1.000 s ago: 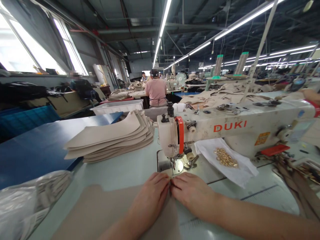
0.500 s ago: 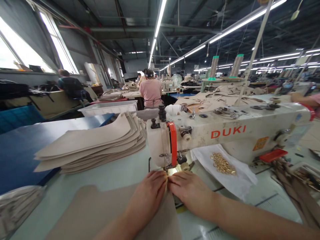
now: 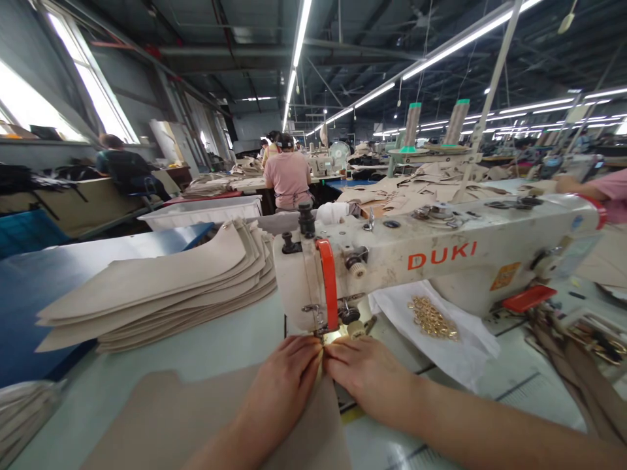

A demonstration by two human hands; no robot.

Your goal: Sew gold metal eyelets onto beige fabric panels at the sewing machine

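Observation:
Side by side at the needle of the white sewing machine (image 3: 304,281), my two hands almost meet under its lit foot. My left hand (image 3: 289,372) is closed, its fingertips pressing the edge of a flat beige fabric panel (image 3: 196,405), which spreads over the table to the left and toward me. With thumb and fingers pinched together, my right hand (image 3: 365,372) is at the same edge of the panel. The fingers hide the exact spot under the needle.
A pile of beige cut panels (image 3: 161,281) lies left of the machine. Gold-coloured metal rings (image 3: 434,318) rest on a white cloth (image 3: 475,352) under the machine arm. Thread cones (image 3: 411,124) stand behind. A person in pink (image 3: 288,173) sits farther ahead.
The view has shifted slightly, so the machine and the panel pile appear a little farther left. Both hands keep their place at the needle, with little visible change in grip.

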